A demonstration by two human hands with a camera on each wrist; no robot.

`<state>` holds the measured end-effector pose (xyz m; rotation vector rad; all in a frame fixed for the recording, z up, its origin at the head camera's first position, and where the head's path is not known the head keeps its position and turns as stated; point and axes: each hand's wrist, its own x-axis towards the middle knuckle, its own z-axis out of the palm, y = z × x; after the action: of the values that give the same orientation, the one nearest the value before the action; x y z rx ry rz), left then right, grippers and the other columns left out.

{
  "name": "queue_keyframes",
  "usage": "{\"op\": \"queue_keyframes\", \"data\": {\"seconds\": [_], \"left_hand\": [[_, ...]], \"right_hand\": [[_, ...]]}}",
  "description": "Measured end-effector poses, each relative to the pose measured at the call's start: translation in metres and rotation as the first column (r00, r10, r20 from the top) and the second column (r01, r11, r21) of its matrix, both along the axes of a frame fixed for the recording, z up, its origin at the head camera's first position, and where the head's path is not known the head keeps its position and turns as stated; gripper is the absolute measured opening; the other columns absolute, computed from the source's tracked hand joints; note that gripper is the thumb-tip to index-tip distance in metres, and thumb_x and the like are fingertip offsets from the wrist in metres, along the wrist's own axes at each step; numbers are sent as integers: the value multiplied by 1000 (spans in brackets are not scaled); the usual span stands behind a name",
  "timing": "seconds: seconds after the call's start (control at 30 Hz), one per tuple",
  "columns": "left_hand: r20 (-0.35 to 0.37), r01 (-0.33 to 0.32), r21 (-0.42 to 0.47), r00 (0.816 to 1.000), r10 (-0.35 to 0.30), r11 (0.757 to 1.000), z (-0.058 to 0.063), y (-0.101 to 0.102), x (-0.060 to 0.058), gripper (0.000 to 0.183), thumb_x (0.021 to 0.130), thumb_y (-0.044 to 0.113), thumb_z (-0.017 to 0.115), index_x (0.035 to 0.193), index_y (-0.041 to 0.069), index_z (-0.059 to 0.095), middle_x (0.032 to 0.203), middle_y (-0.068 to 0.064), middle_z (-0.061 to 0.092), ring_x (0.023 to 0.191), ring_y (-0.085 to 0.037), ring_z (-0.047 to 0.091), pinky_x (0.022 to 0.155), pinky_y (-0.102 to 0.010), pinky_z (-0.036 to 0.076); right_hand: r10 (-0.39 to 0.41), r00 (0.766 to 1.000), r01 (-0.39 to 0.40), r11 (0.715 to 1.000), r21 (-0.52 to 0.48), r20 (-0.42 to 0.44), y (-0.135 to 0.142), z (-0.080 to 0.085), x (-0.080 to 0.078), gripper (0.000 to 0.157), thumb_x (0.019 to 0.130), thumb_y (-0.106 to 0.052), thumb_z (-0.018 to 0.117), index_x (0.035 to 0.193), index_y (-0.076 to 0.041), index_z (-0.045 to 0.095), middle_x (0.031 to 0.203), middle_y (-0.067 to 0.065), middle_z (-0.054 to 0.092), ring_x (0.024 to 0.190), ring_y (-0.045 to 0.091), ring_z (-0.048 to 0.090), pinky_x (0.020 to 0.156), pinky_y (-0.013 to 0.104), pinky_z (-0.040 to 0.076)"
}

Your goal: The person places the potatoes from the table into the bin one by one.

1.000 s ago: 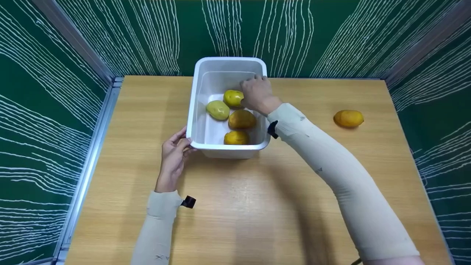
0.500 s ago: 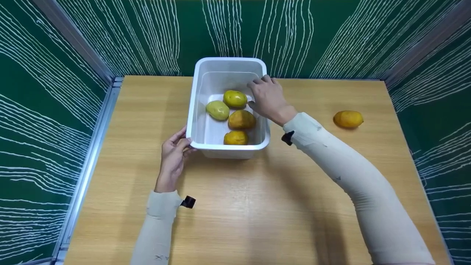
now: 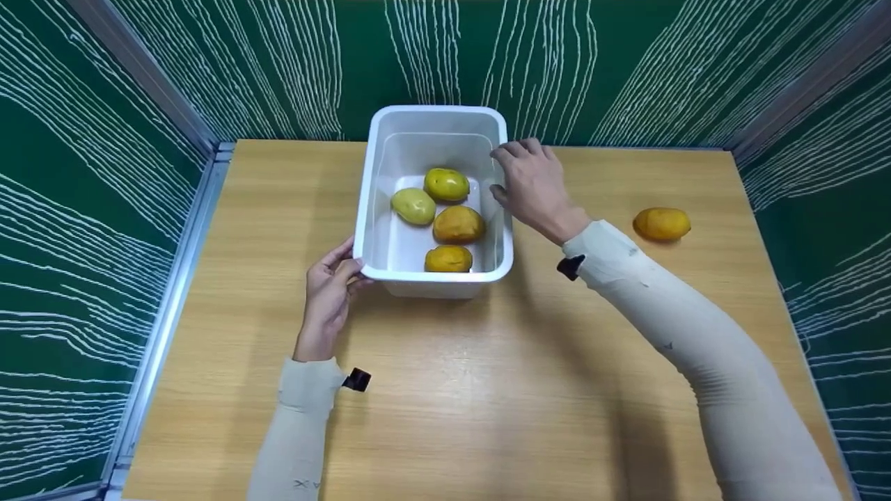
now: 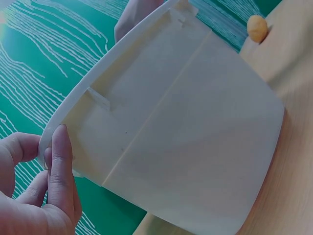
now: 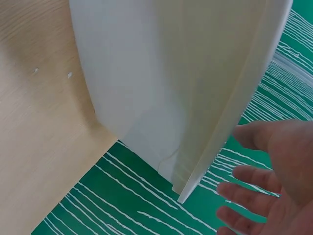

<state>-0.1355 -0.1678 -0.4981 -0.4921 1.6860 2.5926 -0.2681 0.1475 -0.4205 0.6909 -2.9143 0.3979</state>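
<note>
A white plastic bin [image 3: 502, 261] stands near the table's back edge. Inside it lie a pale green mango [image 3: 413, 207], a yellow-green mango [image 3: 447, 184], an orange-yellow mango [image 3: 459, 224] and a smaller yellow mango [image 3: 448, 259]. My left hand [image 3: 327, 296] pinches the bin's rim at its near left corner, thumb on one side and fingers on the other, as the left wrist view confirms. Over the bin's right rim hovers my right hand [image 3: 532, 182], holding nothing, its fingers spread and loosely bent. Another yellow mango [image 3: 662, 224] lies on the table to the right.
The wooden table [image 3: 431, 403] has green panels [image 3: 626, 62] with white wavy lines behind it and along both sides. A metal frame rail [image 3: 163, 292] runs along the left edge.
My right hand has let go of the yellow-green mango and moved right, out of the bin to its right rim. The left hand keeps its place on the rim.
</note>
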Motion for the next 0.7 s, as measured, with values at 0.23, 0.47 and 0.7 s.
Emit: {"op": "queue_keyframes", "data": {"seconds": [0.23,0.47,0.7], "left_hand": [[24,-4,13,1000,4,1000,1,0,-1,51,98,-14,55,148,-10,52,126,-20,58,74,-13,65,64,-19,65],[16,-5,1,1000,5,1000,3,1,-1,50,98,-15,55,148,-9,53,126,-21,56,73,-13,65,63,-19,64],[-32,12,10,999,-11,1000,1,0,2,51,97,-15,55,147,-13,51,112,-12,58,70,-12,63,61,-17,64]], "right_hand": [[-38,999,37,998,-46,-31,18,-3,1,48,98,-22,77,137,2,64,141,24,64,125,42,55,110,58,50],[-89,995,85,994,-64,-55,43,-11,4,47,97,-20,76,136,3,64,141,25,64,124,44,53,108,60,50],[-140,990,137,986,-98,-23,71,-21,6,47,96,-17,77,136,5,63,142,25,62,128,46,51,110,63,49]]}}
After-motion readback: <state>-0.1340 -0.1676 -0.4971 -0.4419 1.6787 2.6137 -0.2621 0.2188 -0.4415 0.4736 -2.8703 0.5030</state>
